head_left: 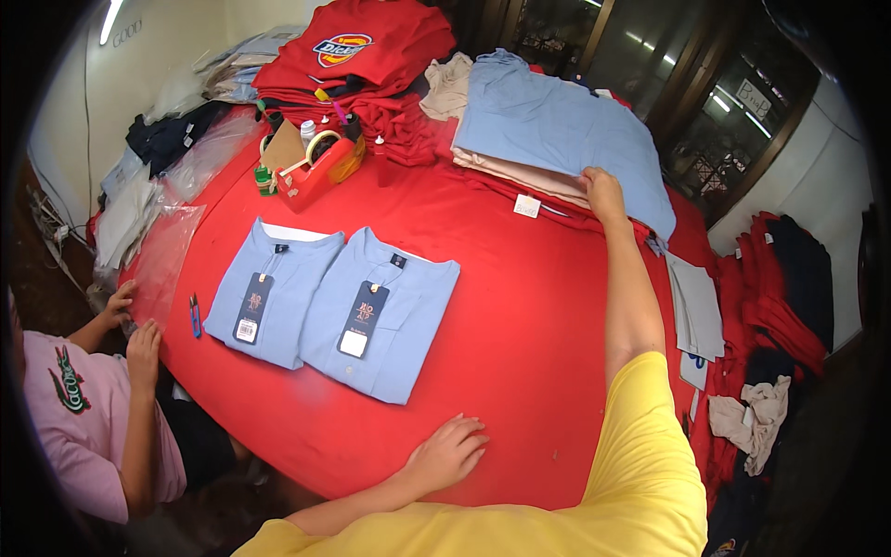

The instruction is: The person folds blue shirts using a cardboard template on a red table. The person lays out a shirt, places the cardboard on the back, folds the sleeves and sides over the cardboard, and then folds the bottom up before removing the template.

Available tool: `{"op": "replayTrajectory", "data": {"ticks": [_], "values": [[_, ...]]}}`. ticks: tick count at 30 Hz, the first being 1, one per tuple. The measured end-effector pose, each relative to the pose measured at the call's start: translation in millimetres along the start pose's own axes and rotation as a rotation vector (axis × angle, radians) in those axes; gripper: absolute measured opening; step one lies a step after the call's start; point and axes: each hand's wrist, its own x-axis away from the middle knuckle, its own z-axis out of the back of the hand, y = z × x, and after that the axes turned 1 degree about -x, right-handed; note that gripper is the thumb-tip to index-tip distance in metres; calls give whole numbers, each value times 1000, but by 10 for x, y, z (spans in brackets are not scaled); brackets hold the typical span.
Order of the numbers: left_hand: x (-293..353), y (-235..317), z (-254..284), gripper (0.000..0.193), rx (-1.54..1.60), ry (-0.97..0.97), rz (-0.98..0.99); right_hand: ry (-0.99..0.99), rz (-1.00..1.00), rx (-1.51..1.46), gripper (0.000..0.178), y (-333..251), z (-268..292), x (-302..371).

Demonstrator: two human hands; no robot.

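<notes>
My right hand (pixel 603 193) is stretched out to the far right, its fingers pinching the near edge of a light blue garment (pixel 557 111) that lies flat on top of a pile. Beige cloth shows beneath that edge. My left hand (pixel 447 455) lies on the red table cover (pixel 529 371) near the front, fingers loosely extended and holding nothing. Beyond it two folded light blue shirts rest side by side: the left shirt (pixel 297 306) and the right shirt (pixel 408 325), which overlaps it slightly. Each carries a dark hang tag with a white label.
A red tape dispenser (pixel 316 172) and small snips (pixel 195 316) stand or lie on the left. Behind is a stack of red shirts (pixel 371 46). At the left edge a person in pink (pixel 83 399) handles a clear plastic bag (pixel 167 260). Grey folded cloth (pixel 696 306) lies right.
</notes>
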Motion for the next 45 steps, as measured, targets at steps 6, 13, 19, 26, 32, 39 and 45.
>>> {"op": "replayTrajectory", "data": {"ticks": [6,13,19,26,32,39,45], "values": [[-25,91,118,30,223,143,264,-333,132,346,13,-828,1059,998],[-178,-22,464,20,445,507,308,-858,478,-730,23,-2389,2687,2645],[-637,-68,89,39,209,71,357,-373,1397,-1859,29,-2926,3918,3100],[-579,176,-453,49,-206,109,174,46,1405,-1714,40,-2849,4399,3801],[-696,45,-612,30,-74,81,199,-229,1295,-1638,14,-2418,4330,3894],[-774,986,271,24,875,395,272,-498,40,-480,46,-961,1863,4239],[867,1328,1136,36,1137,1008,298,-1134,185,-282,35,-1020,2615,4503]]}}
